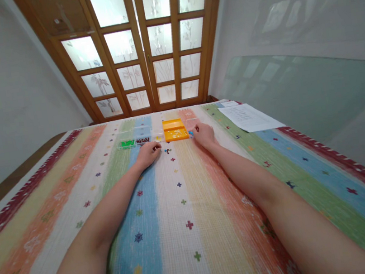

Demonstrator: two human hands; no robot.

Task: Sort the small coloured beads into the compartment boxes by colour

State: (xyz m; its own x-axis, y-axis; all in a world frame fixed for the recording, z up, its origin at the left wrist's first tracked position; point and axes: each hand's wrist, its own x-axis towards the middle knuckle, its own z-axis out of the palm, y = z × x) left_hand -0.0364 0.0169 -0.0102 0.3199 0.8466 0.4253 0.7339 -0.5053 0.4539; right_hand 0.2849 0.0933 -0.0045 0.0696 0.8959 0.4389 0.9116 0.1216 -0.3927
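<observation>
My left hand [149, 155] rests low over the cloth with thumb and fingers curled together. What they pinch, if anything, is too small to make out. Just right of its fingertips lies a short row of small dark, blue and yellow pieces [167, 151], perhaps beads. My right hand [204, 134] is closed, fingertips down beside some small blue pieces [191, 133]; anything in its grip is hidden. Between the hands sits an open orange plastic case [173, 124] with small whitish pieces in its front half.
Clear boxes left of the case hold green pieces [127, 143] and dark brown pieces [142, 140]. Small yellow pieces [158, 138] lie beside the case. Printed paper sheets [250, 117] lie at the right. A striped tablecloth [172, 230] covers the table; wood-framed glass doors [141, 47] stand beyond.
</observation>
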